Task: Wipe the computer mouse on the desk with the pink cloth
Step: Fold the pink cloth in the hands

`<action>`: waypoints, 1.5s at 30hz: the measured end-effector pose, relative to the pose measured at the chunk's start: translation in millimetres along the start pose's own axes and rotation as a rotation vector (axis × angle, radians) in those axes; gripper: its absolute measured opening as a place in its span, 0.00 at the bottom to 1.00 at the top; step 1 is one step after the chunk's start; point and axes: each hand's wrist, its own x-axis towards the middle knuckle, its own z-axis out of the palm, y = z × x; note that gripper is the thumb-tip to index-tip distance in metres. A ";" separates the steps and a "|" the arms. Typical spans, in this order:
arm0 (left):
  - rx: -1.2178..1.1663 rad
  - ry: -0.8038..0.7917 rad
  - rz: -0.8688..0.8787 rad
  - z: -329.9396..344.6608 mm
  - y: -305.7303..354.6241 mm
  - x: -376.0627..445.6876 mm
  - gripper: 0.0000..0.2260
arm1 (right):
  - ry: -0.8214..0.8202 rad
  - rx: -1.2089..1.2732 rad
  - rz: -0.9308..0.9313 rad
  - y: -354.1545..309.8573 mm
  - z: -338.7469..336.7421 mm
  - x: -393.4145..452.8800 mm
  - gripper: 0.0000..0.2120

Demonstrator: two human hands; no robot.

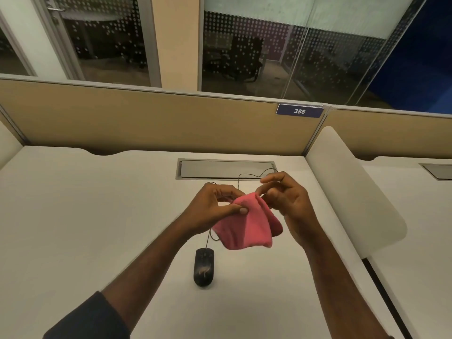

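A black wired computer mouse [204, 267] lies on the white desk [85, 216], near its front, with dusty smudges on its back. Its thin cable runs away toward the cable tray. Above and just beyond the mouse I hold a pink cloth [244, 226] in the air with both hands. My left hand [215, 204] pinches the cloth's top edge between thumb and fingers. My right hand [286, 199] holds the other top corner with its fingertips. The cloth hangs down in loose folds and does not touch the mouse.
A grey cable tray lid [227, 168] is set into the desk's back. A tan partition [146, 118] with a blue tag reading 386 [299, 110] closes the far side. A white rounded divider [354, 192] stands on the right, with another desk beyond it.
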 end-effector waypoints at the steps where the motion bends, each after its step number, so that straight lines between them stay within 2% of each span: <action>1: -0.085 -0.028 -0.011 -0.3 0.3 -1.0 0.11 | 0.022 0.102 0.010 -1.0 -2.1 1.1 0.11; 3: -0.220 -0.047 -0.007 -0.2 -0.3 -3.5 0.19 | 0.076 0.160 0.014 0.0 -4.3 3.1 0.11; 5: -0.272 -0.046 0.046 0.0 -4.4 -4.9 0.22 | 0.055 0.132 0.023 6.8 -3.9 4.2 0.11; 7: -0.296 -0.048 0.098 0.8 -8.8 -4.5 0.20 | -0.041 0.166 0.067 12.6 1.3 3.9 0.19; 9: -0.322 -0.041 0.120 2.1 -11.1 -3.3 0.12 | -0.167 0.217 0.133 16.3 10.8 2.0 0.28; 11: -0.348 -0.044 0.108 3.6 -15.5 -3.4 0.09 | -0.233 0.246 0.182 21.2 23.2 -1.5 0.28; 14: -0.381 -0.013 0.009 5.3 -26.1 -6.9 0.18 | -0.161 0.246 0.186 30.8 36.4 -7.8 0.24; 15: -0.382 0.020 -0.027 5.5 -28.9 -7.8 0.18 | -0.111 0.218 0.171 32.8 37.7 -9.3 0.23; 18: -0.338 0.212 -0.168 4.4 -27.4 -13.1 0.10 | 0.033 0.054 0.121 35.3 33.8 -10.3 0.18; 19: -0.332 0.244 -0.231 2.9 -27.4 -14.7 0.11 | 0.078 -0.035 0.113 36.7 31.5 -9.6 0.16; 21: -0.388 0.214 -0.359 0.1 -30.9 -18.0 0.24 | 0.168 -0.233 0.096 41.1 27.7 -8.2 0.15; 22: -0.416 0.178 -0.394 -0.6 -31.8 -19.3 0.26 | 0.208 -0.317 0.082 43.6 26.5 -7.7 0.15; 26: -0.259 0.156 -0.346 7.2 -32.5 -19.6 0.10 | 0.270 -0.534 0.008 52.1 29.6 -9.4 0.14; 28: -0.207 0.224 -0.337 13.2 -37.5 -18.3 0.08 | 0.305 -0.633 -0.046 55.3 34.7 -13.1 0.14; 30: -0.201 0.299 -0.343 16.6 -39.7 -17.7 0.09 | 0.287 -0.776 -0.120 60.0 40.7 -18.8 0.17; 35: -0.212 0.385 -0.400 22.4 -42.4 -15.8 0.09 | 0.036 -0.965 -0.215 77.0 60.5 -33.6 0.39; 37: -0.224 0.393 -0.437 22.5 -43.0 -15.3 0.07 | 0.008 -1.027 -0.210 84.3 68.3 -37.7 0.42; 41: -0.206 0.327 -0.489 26.0 -43.2 -16.7 0.05 | 0.117 -0.989 -0.132 95.7 75.9 -40.2 0.37; 45: -0.268 0.234 -0.563 28.2 -41.6 -17.2 0.13 | 0.222 -0.621 0.087 99.9 74.6 -38.1 0.28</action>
